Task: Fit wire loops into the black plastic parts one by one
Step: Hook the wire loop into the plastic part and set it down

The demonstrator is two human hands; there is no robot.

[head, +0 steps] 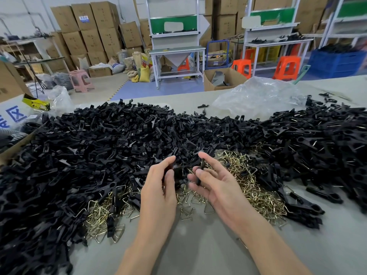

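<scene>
Beside the heap of black plastic parts (79, 155) at 9 o'clock, the left hand (158, 189) grips one black part (178, 172) at its 1 o'clock, while the right hand (218, 187) pinches a second black part (201, 168) at its 11 o'clock, wire loops (250, 185) at 3 o'clock.

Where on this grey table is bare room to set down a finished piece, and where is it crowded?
Bare grey table lies between the forearms and right of the right forearm. A narrow strip lies left of the clear plastic bag. Crowded: heaped black plastic parts left and right, brass-coloured wire loops in the middle.
</scene>
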